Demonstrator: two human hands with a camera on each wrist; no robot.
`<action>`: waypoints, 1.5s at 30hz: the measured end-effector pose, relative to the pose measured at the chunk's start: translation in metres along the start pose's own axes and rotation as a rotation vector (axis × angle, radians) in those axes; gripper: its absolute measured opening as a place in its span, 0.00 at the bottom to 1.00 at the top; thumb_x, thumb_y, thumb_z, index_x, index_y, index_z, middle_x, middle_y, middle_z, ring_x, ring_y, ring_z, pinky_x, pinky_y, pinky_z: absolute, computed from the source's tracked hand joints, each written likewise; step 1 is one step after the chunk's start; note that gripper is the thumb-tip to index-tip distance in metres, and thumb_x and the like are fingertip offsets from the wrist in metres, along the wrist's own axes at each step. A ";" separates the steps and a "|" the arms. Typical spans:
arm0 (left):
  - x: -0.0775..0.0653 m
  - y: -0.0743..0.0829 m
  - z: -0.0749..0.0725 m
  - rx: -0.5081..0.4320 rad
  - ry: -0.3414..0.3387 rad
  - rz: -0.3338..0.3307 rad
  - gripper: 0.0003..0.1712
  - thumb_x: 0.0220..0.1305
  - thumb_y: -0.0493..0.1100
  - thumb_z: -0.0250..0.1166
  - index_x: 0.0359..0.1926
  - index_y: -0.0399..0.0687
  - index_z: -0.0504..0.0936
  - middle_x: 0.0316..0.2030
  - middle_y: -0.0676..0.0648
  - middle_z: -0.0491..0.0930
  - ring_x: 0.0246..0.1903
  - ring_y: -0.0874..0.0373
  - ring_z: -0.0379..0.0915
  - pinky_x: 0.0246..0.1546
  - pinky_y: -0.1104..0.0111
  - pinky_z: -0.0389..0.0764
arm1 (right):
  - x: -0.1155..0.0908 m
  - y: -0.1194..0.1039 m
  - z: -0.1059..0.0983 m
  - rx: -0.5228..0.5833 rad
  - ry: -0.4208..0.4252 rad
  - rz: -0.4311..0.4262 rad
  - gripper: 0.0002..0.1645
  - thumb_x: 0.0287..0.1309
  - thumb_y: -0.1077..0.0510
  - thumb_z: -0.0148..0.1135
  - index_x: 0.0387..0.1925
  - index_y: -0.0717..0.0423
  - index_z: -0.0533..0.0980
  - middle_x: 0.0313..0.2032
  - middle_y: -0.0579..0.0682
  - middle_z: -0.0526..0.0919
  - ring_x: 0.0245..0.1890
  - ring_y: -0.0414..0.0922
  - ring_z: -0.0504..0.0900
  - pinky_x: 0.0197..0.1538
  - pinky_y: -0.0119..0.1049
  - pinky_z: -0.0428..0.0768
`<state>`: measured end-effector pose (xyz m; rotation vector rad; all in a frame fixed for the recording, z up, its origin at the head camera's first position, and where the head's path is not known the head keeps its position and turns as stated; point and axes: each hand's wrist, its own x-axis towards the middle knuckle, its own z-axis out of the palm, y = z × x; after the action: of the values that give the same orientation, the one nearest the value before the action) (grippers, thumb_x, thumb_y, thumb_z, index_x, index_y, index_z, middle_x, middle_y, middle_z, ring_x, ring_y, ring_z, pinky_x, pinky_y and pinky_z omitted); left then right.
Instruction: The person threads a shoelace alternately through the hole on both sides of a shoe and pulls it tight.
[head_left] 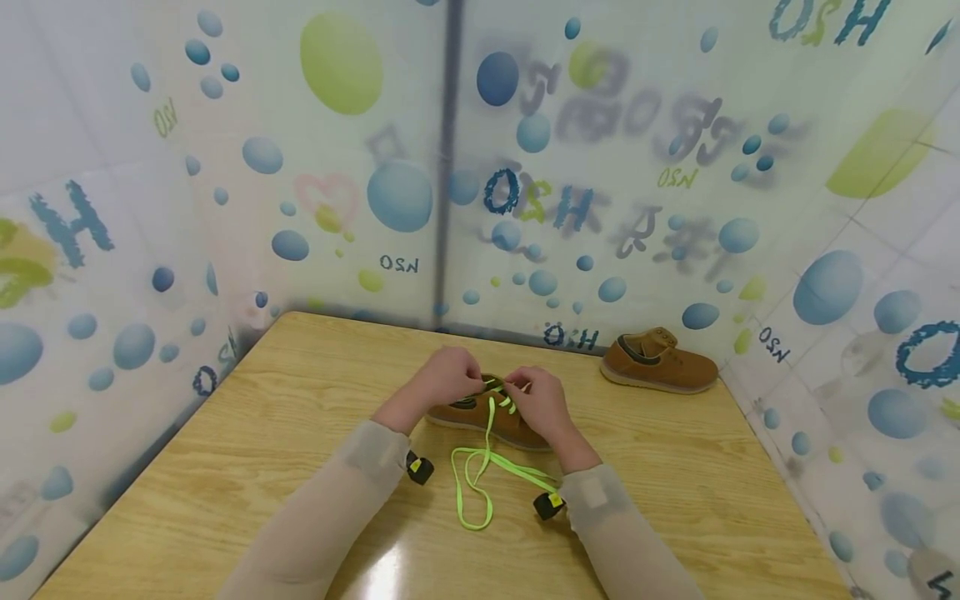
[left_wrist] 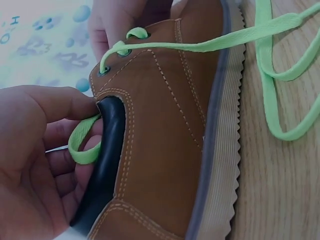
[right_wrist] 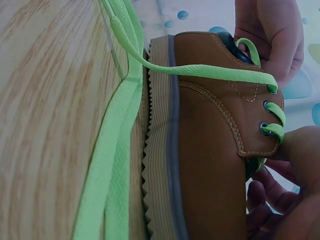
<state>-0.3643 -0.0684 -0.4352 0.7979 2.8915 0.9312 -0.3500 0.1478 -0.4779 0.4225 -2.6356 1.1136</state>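
A brown shoe (head_left: 517, 429) with a dark padded collar (left_wrist: 112, 135) stands on the table, its toe to the right. A bright green shoelace (head_left: 472, 521) runs through several eyelets, and its long end lies on the wood in front. At the shoe's opening, my left hand (head_left: 448, 375) pinches the upper at the collar's front corner, with a lace loop (left_wrist: 85, 145) beside its fingers. My right hand (head_left: 542, 404) grips the eyelet flap (right_wrist: 260, 145), thumb near the edge and fingers behind it. Some of both hands' fingertips are hidden by the shoe.
A second brown shoe (head_left: 667, 371), with no lace showing, stands at the back right corner of the wooden table (head_left: 300, 392). A printed curtain (head_left: 337, 233) hangs behind the table and along its sides. Small black wrist cameras (head_left: 549, 505) hang below the sleeves.
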 end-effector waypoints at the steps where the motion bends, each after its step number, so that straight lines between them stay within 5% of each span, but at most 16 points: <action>1: 0.000 0.001 0.001 0.001 0.002 -0.003 0.20 0.65 0.38 0.67 0.15 0.51 0.80 0.13 0.57 0.67 0.15 0.62 0.60 0.22 0.70 0.64 | 0.000 0.000 0.000 -0.002 0.000 -0.001 0.05 0.70 0.58 0.70 0.42 0.51 0.89 0.35 0.49 0.87 0.28 0.41 0.77 0.33 0.37 0.78; 19: 0.002 0.008 0.015 0.058 0.059 -0.059 0.22 0.69 0.40 0.66 0.15 0.53 0.79 0.11 0.59 0.66 0.14 0.63 0.59 0.21 0.70 0.63 | 0.000 -0.001 0.000 0.005 0.008 -0.006 0.04 0.69 0.58 0.71 0.40 0.51 0.89 0.34 0.49 0.87 0.27 0.41 0.77 0.32 0.36 0.78; 28: -0.002 0.014 0.013 0.041 0.079 -0.098 0.28 0.69 0.40 0.64 0.11 0.56 0.68 0.10 0.58 0.59 0.13 0.62 0.53 0.20 0.70 0.58 | 0.001 0.002 0.000 -0.002 0.006 -0.014 0.04 0.69 0.57 0.71 0.41 0.51 0.89 0.35 0.48 0.88 0.28 0.41 0.78 0.34 0.37 0.79; 37: 0.001 0.011 0.019 0.040 0.079 -0.084 0.18 0.72 0.42 0.65 0.21 0.52 0.86 0.13 0.57 0.75 0.16 0.61 0.68 0.25 0.68 0.71 | 0.001 0.002 -0.002 0.003 -0.009 -0.039 0.04 0.70 0.58 0.70 0.40 0.51 0.89 0.36 0.48 0.89 0.30 0.41 0.79 0.35 0.37 0.80; 45: 0.004 0.007 0.027 0.022 0.111 -0.060 0.16 0.73 0.45 0.68 0.25 0.53 0.89 0.17 0.57 0.79 0.18 0.61 0.71 0.27 0.68 0.74 | 0.002 0.001 -0.008 0.042 -0.065 -0.039 0.04 0.68 0.59 0.70 0.36 0.50 0.89 0.35 0.47 0.89 0.31 0.41 0.80 0.38 0.39 0.81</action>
<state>-0.3604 -0.0462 -0.4531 0.6775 3.0060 0.9701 -0.3510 0.1538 -0.4725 0.5252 -2.6513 1.1634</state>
